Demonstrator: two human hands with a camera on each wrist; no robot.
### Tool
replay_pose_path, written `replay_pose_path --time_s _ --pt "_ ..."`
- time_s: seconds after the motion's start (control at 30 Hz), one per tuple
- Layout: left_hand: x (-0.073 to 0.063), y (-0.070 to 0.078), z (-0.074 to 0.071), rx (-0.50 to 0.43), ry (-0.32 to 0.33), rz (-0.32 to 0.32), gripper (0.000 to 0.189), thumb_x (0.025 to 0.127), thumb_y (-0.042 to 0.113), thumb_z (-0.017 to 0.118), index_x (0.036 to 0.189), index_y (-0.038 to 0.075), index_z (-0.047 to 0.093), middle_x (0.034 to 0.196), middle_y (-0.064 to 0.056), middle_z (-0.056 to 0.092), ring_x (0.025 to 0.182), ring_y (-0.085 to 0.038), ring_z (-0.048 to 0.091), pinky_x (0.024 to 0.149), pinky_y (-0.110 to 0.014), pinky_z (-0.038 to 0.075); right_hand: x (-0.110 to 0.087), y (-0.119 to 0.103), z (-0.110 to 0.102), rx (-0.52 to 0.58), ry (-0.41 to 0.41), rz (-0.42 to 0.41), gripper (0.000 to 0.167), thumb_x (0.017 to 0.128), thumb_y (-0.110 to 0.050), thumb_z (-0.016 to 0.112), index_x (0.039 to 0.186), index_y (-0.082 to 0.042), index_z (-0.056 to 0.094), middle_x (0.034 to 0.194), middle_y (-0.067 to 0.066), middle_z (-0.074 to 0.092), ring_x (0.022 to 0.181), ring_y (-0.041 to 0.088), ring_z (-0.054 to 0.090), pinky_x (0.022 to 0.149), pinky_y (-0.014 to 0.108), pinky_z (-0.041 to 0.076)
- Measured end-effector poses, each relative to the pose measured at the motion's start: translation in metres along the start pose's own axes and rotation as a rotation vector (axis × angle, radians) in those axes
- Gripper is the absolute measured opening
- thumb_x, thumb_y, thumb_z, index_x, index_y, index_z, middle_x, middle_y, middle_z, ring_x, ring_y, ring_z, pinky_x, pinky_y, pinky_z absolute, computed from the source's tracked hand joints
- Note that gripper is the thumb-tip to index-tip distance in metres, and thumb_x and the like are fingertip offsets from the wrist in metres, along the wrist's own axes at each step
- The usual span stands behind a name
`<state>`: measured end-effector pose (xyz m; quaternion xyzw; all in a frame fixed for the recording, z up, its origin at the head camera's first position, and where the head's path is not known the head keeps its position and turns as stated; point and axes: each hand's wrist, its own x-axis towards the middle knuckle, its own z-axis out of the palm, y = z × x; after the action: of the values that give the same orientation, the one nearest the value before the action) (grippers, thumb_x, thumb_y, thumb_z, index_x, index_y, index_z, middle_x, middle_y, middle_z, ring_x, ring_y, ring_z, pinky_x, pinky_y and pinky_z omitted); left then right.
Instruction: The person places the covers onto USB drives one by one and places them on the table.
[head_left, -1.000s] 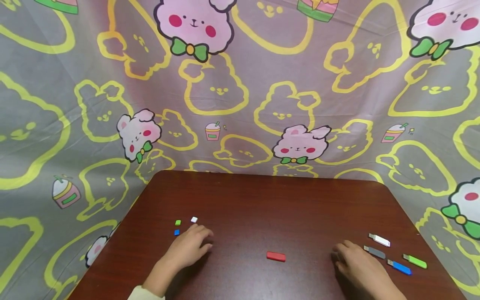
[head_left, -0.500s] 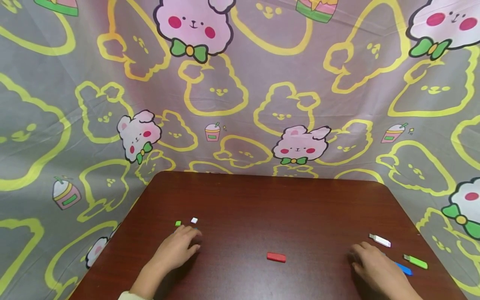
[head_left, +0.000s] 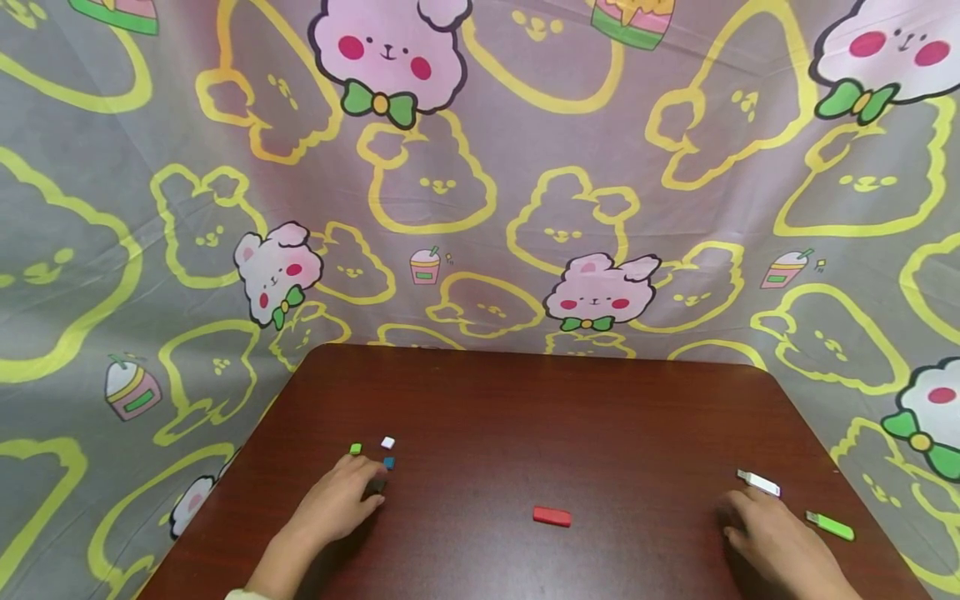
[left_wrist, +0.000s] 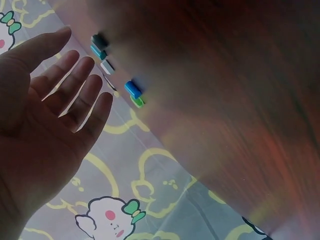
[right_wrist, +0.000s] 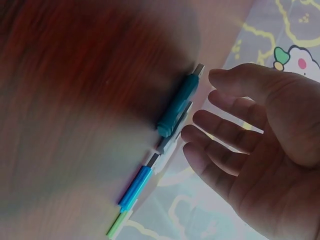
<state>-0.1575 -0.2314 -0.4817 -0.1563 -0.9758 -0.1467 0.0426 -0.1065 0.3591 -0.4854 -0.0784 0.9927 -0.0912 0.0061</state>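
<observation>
My left hand (head_left: 336, 500) has relaxed fingers and holds nothing, low at the left beside several small caps. A green cap (head_left: 356, 448), a white cap (head_left: 387, 442) and a teal cap (head_left: 388, 462) lie beyond its fingertips. A blue cap (left_wrist: 133, 89) shows only in the left wrist view. My right hand (head_left: 780, 533) is likewise relaxed and holds nothing, near several USB sticks. The white USB stick (head_left: 763, 483) and green USB stick (head_left: 834, 526) show around it; the teal USB stick (right_wrist: 177, 106) and blue USB stick (right_wrist: 135, 189) are hidden behind it from the head.
A capped red USB stick (head_left: 552, 517) lies alone between the hands on the dark brown table (head_left: 540, 417). Behind the table's far edge hangs a patterned cloth (head_left: 480, 167), which also runs down both sides.
Both hands have drawn outward and slightly nearer the body, the left to the left, the right to the right. The teal cap has come into view; the grey and blue USB sticks are now covered.
</observation>
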Motion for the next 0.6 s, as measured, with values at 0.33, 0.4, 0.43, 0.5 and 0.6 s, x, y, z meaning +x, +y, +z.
replay_pose_path --time_s 0.33,0.4,0.43,0.5,0.6 --pt "-0.0042 -0.0056 -0.0024 0.001 -0.001 -0.030 0.028 0.081 0.019 0.085 0.105 0.016 0.070 0.107 0.005 0.067 0.108 -0.020 0.059 0.091 -0.044 0.051 0.0051 0.0044 -0.0044 0.033 -0.125 0.079 0.024 0.083 -0.015 0.079 0.101 -0.003 0.066 0.094 0.004 0.066 0.087 0.025 0.065 0.072 0.049 0.053" --pt "-0.0046 -0.0064 -0.0029 0.007 -0.005 -0.037 0.028 0.081 0.019 0.085 0.105 0.016 0.071 0.107 0.004 0.068 0.108 -0.021 0.059 0.091 -0.044 0.051 0.0055 0.0048 -0.0038 0.038 -0.133 0.084 0.023 0.084 -0.014 0.078 0.100 -0.003 0.066 0.093 0.003 0.066 0.084 0.024 0.064 0.071 0.048 0.053" --pt "-0.0046 -0.0066 -0.0032 0.010 -0.005 -0.037 0.028 0.081 0.019 0.085 0.105 0.016 0.071 0.107 0.003 0.068 0.107 -0.021 0.059 0.091 -0.045 0.051 0.0055 0.0048 -0.0037 0.036 -0.137 0.093 0.024 0.084 -0.015 0.078 0.101 -0.002 0.066 0.094 0.005 0.066 0.086 0.026 0.064 0.072 0.049 0.053" --pt "-0.0043 -0.0075 -0.0034 0.015 -0.009 -0.039 0.029 0.081 0.019 0.085 0.105 0.015 0.071 0.107 0.002 0.068 0.107 -0.022 0.060 0.091 -0.045 0.051 0.0053 0.0068 -0.0022 0.031 -0.136 0.097 0.027 0.084 -0.016 0.078 0.103 0.000 0.066 0.097 0.008 0.067 0.089 0.029 0.066 0.074 0.050 0.053" --pt "-0.0037 -0.0087 -0.0035 0.020 -0.012 -0.039 0.029 0.081 0.018 0.085 0.105 0.014 0.071 0.107 0.002 0.068 0.106 -0.022 0.060 0.092 -0.044 0.051 0.0052 0.0105 -0.0009 0.022 -0.132 0.100 0.033 0.084 -0.017 0.078 0.108 0.003 0.067 0.104 0.015 0.068 0.098 0.038 0.066 0.079 0.055 0.053"
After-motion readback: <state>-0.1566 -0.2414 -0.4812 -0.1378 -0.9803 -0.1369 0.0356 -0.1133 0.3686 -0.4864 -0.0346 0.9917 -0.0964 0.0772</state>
